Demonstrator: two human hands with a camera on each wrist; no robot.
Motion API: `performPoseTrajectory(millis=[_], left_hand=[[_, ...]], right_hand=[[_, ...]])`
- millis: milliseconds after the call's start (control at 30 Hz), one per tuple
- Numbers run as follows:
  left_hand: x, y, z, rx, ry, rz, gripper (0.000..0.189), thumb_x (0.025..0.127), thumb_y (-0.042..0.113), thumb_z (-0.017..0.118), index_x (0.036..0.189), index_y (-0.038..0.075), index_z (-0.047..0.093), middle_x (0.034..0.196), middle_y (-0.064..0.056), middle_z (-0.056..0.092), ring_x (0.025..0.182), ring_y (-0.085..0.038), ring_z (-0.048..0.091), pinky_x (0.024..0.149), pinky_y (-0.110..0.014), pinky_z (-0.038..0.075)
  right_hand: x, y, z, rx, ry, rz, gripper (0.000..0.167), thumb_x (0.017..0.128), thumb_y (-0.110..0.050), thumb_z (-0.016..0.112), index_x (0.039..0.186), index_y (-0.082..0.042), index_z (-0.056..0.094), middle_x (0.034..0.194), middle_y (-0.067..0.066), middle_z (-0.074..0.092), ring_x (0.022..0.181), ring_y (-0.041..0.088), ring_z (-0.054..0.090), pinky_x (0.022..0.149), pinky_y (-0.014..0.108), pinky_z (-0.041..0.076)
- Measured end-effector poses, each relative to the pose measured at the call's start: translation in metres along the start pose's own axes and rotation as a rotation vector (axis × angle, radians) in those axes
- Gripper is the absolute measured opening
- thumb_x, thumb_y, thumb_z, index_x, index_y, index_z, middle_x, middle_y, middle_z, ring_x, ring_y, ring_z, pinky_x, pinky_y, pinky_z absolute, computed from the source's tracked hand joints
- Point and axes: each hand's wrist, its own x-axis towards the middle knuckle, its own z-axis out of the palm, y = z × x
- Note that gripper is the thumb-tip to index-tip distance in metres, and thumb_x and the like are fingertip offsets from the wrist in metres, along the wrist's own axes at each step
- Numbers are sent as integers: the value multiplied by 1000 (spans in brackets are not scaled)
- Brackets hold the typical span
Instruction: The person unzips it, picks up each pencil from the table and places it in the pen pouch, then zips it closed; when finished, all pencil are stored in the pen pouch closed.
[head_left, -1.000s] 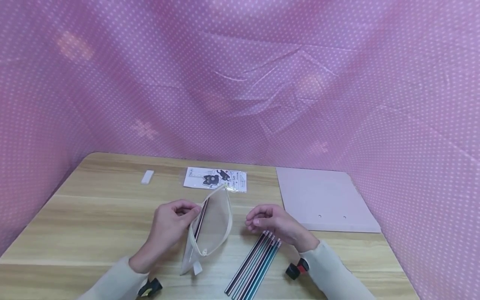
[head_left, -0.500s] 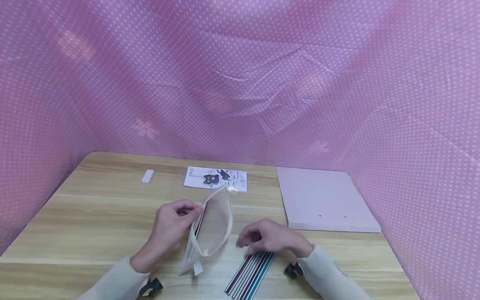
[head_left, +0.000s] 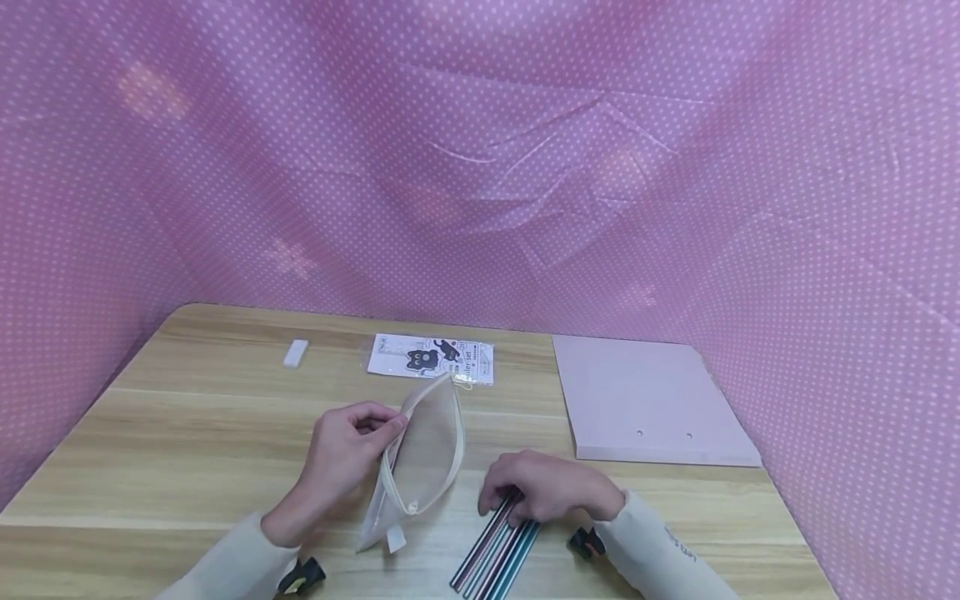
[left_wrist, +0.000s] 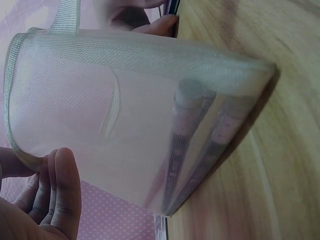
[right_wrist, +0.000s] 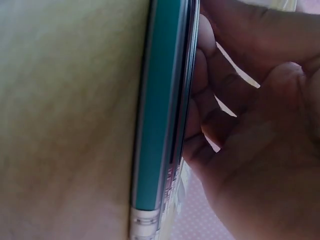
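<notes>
My left hand (head_left: pixel 347 446) pinches the rim of a pale mesh zip pouch (head_left: pixel 429 446), whose mouth gapes toward the right. Through the mesh, the left wrist view shows a couple of pencils (left_wrist: pixel 181 122) inside, eraser ends visible near the bottom. My right hand (head_left: pixel 551 487) reaches down over a row of pencils (head_left: pixel 495 557) lying side by side on the table, some dark, some teal. Its thumb and fingers are curled around a dark pencil at the row's left side, hiding the upper ends. A teal pencil (right_wrist: pixel 161 105) is nearest in the right wrist view.
Behind the pouch lies a packaged ruler set (head_left: pixel 431 358) with black cats printed on it. A white eraser-like block (head_left: pixel 296 353) is at the back left. A pale pink folder (head_left: pixel 652 400) with two holes lies to the right. Pink dotted cloth (head_left: pixel 480 167) surrounds the wooden table.
My right hand has come down and toward me onto the pencils, its fingers closing around one. My left hand keeps its hold on the pouch, which has barely shifted.
</notes>
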Motion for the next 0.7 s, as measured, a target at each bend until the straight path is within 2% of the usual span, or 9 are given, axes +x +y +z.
performPoseTrajectory(millis=[300, 700], left_hand=[[0, 0, 1, -9, 1, -1, 12, 87, 19, 80, 93, 9, 78, 83, -6, 76, 70, -10, 65, 64, -20, 55], [0, 0, 1, -13, -1, 3, 12, 87, 18, 80, 94, 9, 78, 85, -6, 77, 70, -10, 66, 65, -20, 56]], right_hand=[[3, 2, 2, -70, 6, -44, 34, 77, 1, 77, 102, -23, 74, 99, -14, 71, 97, -4, 56, 91, 12, 47], [3, 5, 4, -15, 36, -38, 33, 80, 2, 75, 97, -27, 77, 99, -18, 73, 98, -6, 58, 90, 14, 48]])
